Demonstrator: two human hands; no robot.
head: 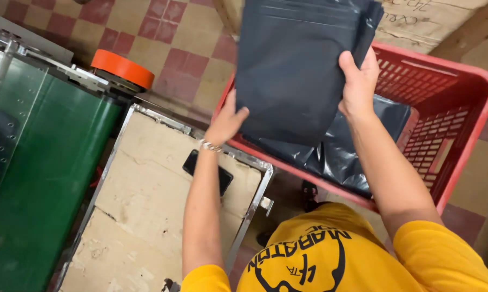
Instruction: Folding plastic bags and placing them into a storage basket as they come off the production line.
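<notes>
Nearest, a yellow shirt is being worn by the person looking down. Just left, a dark phone is lying on a worn, metal-framed table, beside a green conveyor belt. Farther off, a dark grey plastic bag is being held up over a red crate: its right edge is being gripped by the right hand, its lower left edge is being pinched by the left hand. More dark bags are lying inside the crate. Far left, an orange tape roll is sitting.
</notes>
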